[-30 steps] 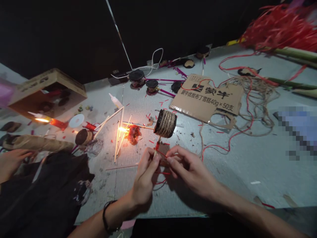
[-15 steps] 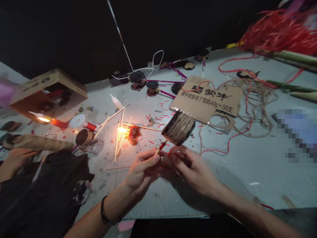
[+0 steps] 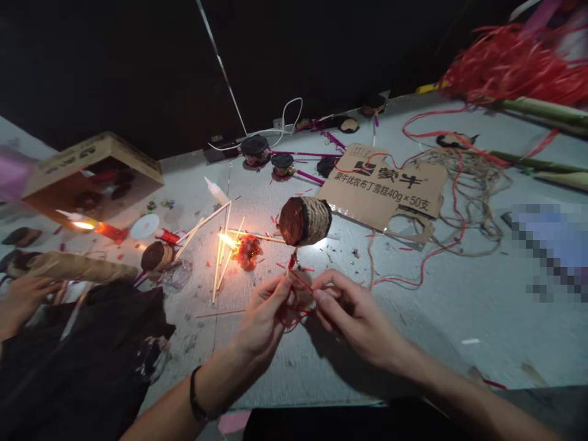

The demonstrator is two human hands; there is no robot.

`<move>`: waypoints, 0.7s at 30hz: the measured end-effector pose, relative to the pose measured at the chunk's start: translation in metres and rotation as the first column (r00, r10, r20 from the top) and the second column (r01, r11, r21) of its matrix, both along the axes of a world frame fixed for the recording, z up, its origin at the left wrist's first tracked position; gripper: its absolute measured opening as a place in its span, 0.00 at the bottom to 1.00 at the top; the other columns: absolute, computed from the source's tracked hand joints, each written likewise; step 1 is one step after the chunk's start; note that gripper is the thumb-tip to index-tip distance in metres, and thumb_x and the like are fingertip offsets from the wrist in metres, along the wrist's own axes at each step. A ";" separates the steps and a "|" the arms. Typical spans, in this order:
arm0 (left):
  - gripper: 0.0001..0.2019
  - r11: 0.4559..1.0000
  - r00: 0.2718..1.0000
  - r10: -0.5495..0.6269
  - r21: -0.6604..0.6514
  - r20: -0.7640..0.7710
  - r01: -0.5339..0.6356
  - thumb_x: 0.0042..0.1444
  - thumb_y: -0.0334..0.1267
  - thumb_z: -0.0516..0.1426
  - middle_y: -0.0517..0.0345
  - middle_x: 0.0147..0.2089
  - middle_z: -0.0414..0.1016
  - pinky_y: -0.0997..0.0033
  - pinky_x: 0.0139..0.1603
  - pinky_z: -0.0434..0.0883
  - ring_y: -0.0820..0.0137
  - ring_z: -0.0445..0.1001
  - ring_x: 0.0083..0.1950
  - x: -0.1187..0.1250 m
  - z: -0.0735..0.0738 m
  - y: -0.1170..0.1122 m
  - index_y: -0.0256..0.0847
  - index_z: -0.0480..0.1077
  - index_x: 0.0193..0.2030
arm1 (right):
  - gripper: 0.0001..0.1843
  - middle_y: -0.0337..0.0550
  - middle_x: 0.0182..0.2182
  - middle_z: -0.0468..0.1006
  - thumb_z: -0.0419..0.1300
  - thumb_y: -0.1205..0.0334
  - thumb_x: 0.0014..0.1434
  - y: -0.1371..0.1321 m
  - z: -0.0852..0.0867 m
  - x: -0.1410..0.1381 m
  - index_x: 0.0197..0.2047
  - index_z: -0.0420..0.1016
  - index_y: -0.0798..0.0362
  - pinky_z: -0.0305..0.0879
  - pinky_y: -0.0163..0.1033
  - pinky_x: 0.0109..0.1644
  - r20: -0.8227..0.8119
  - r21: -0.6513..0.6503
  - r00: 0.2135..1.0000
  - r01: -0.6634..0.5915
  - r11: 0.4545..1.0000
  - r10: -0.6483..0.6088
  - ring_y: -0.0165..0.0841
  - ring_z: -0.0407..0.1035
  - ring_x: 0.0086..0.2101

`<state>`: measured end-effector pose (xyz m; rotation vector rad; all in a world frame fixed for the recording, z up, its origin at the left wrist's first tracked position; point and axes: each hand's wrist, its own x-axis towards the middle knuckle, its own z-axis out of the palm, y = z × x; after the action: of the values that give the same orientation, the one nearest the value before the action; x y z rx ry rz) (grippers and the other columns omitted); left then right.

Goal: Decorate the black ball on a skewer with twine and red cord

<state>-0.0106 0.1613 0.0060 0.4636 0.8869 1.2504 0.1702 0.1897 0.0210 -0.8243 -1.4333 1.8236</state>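
Note:
Pinched in my left hand (image 3: 264,312) is the stick of a small rattle drum (image 3: 306,220). Twine wraps the drum's side, its face is dark brown, and it stands above my fingers, tilted. Red cord (image 3: 301,280) is wound around the stick just below the drum. My right hand (image 3: 351,309) pinches the cord and holds it taut to the right of the stick. A loose loop of the cord hangs below, between my hands. Left of my hands a flame burns beside melted red wax (image 3: 249,252), among thin wooden sticks (image 3: 215,272).
A lit red candle (image 3: 110,233) burns at the left, near an open cardboard box (image 3: 92,171). Another person's hand (image 3: 25,303) is by a twine-wrapped roll (image 3: 82,269). A cardboard piece (image 3: 381,187) and tangled twine (image 3: 478,190) lie behind right. Finished-looking drums (image 3: 255,150) line the back.
The drum has turned and shifted left, so its dark face now shows. My right hand has drawn the red cord out from the stick into a visible taut length.

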 end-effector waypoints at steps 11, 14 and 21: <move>0.22 0.998 0.999 0.035 -0.050 0.027 -0.034 0.59 0.53 0.75 0.62 0.27 0.67 0.79 0.33 0.67 0.77 0.62 0.30 0.001 -0.002 -0.004 0.34 0.80 0.34 | 0.14 0.27 0.23 0.62 0.58 0.46 0.78 -0.001 0.000 -0.001 0.46 0.68 0.48 0.51 0.34 0.25 -0.030 -0.045 0.999 0.018 0.999 -0.019 0.27 0.54 0.23; 0.22 0.997 0.999 0.035 -0.069 0.023 -0.033 0.58 0.54 0.75 0.65 0.25 0.62 0.80 0.31 0.65 0.78 0.58 0.28 0.001 -0.004 -0.006 0.35 0.78 0.33 | 0.13 0.27 0.23 0.61 0.58 0.48 0.79 -0.002 -0.002 0.000 0.46 0.70 0.48 0.49 0.34 0.25 -0.021 -0.026 0.999 0.032 0.999 -0.033 0.27 0.53 0.23; 0.19 0.997 0.992 0.079 -0.013 -0.097 -0.080 0.61 0.51 0.74 0.61 0.30 0.73 0.79 0.36 0.71 0.77 0.69 0.31 0.007 -0.007 -0.009 0.36 0.80 0.35 | 0.10 0.26 0.23 0.59 0.58 0.52 0.79 -0.006 -0.003 0.004 0.47 0.72 0.48 0.48 0.34 0.24 -0.055 0.043 0.997 0.062 0.997 -0.060 0.26 0.51 0.22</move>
<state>-0.0040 0.1523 -0.0006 0.4825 1.0057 1.3009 0.1737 0.1837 0.0178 -0.7830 -1.3948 1.7492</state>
